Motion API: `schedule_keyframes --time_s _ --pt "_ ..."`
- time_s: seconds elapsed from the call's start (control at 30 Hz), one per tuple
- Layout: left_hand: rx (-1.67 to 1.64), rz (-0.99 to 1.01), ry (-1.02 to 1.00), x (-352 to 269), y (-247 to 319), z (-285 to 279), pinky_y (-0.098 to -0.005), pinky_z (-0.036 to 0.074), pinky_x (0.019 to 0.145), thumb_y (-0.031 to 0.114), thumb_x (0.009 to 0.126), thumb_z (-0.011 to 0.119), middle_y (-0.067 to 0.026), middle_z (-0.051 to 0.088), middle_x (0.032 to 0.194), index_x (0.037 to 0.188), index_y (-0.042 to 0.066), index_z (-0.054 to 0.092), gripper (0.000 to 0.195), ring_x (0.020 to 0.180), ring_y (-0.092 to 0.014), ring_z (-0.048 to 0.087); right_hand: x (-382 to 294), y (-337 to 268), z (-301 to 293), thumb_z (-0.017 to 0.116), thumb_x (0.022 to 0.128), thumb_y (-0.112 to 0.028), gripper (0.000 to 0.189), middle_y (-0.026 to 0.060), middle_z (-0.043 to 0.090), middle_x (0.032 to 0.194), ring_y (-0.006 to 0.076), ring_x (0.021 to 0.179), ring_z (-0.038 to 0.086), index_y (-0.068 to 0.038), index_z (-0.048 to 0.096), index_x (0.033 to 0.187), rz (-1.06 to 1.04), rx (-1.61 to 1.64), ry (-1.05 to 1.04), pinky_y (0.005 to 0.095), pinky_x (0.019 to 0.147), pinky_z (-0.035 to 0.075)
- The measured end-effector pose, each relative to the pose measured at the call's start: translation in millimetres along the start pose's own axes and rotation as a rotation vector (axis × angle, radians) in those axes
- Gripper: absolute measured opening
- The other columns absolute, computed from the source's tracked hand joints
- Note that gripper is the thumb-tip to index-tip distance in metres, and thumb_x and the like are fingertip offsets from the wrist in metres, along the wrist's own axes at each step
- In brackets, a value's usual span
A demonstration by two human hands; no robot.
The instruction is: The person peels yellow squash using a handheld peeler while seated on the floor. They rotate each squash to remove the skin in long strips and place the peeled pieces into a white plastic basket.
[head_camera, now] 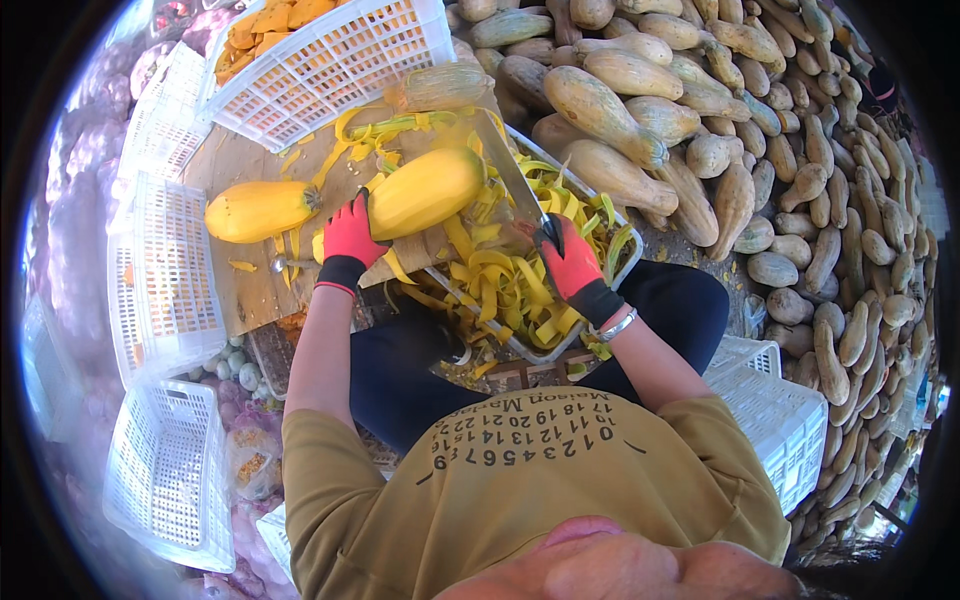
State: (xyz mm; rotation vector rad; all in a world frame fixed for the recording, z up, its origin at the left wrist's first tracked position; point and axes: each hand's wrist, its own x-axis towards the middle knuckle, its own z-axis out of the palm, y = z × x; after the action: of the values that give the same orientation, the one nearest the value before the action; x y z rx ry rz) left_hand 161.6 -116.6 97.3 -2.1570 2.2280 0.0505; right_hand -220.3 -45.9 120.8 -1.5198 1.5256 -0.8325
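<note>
My left hand point(349, 236), in a red and black glove, grips the near end of a peeled yellow squash point(427, 191) lying on a wooden board point(247, 292). My right hand point(568, 259), gloved alike, holds a long-bladed knife point(506, 166), its broad blade angled up and away, apart from the squash. Another peeled squash point(259, 211) lies left of my left hand. Close to that hand rests a metal spoon-like tool point(280, 264), partly hidden. An unpeeled squash point(442, 86) lies at the board's far edge. Below the knife, yellow peel strips point(517, 285) heap up in a tray point(630, 251).
A white plastic crate point(330, 75) of orange squash pieces stands on the board's far side. More white crates point(161, 277) line the left, one point(169, 472) lower down. A large pile of unpeeled squashes point(720, 127) fills the right. Another crate point(772, 420) is by my right side.
</note>
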Motion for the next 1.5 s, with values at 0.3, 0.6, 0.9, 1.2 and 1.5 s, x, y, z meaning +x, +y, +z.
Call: schedule_keyframes --time_s 0.3,0.6,0.9,1.2,1.5 --pt "-0.018 0.021 0.022 1 -2 6 -0.0511 0.046 0.100 0.041 0.062 0.088 -0.0169 0.057 0.132 0.147 0.007 0.041 0.103 0.121 -0.036 0.057 23 -19 7 0.055 0.100 -0.028 0.034 0.0311 0.066 0.104 0.0488 0.099 0.062 -0.002 0.048 0.120 0.024 -0.107 -0.178 0.0541 0.087 0.049" --pt "-0.083 -0.077 0.020 22 -7 -11 -0.0467 0.052 0.092 0.048 0.062 0.087 -0.0188 0.063 0.122 0.142 0.006 0.043 0.101 0.112 -0.036 0.063 122 -63 -4 0.051 0.100 -0.034 0.037 0.0319 0.066 0.108 0.0483 0.103 0.063 0.000 0.049 0.116 -0.055 -0.307 -0.324 0.0541 0.088 0.048" --pt "-0.171 -0.089 0.000 24 -12 -2 -0.0457 0.053 0.093 0.048 0.062 0.088 -0.0217 0.064 0.120 0.145 0.004 0.040 0.105 0.110 -0.038 0.065 162 -53 -2 0.054 0.098 -0.033 0.039 0.0309 0.065 0.108 0.0473 0.105 0.061 0.002 0.050 0.115 -0.035 -0.263 -0.462 0.0509 0.089 0.047" --pt "-0.197 -0.125 0.027 19 0 -4 -0.0466 0.054 0.092 0.043 0.059 0.091 -0.0224 0.064 0.121 0.144 0.003 0.041 0.106 0.110 -0.039 0.064 186 -32 19 0.058 0.097 -0.034 0.040 0.0288 0.065 0.107 0.0446 0.105 0.062 0.001 0.054 0.116 -0.154 -0.288 -0.364 0.0480 0.091 0.049" --pt "-0.216 -0.126 -0.012 17 2 -9 -0.0471 0.053 0.095 0.041 0.059 0.091 -0.0221 0.062 0.126 0.146 0.003 0.040 0.108 0.114 -0.039 0.063 176 -28 10 0.056 0.097 -0.036 0.041 0.0294 0.065 0.114 0.0450 0.110 0.063 -0.002 0.053 0.119 -0.004 -0.313 -0.455 0.0503 0.094 0.048"
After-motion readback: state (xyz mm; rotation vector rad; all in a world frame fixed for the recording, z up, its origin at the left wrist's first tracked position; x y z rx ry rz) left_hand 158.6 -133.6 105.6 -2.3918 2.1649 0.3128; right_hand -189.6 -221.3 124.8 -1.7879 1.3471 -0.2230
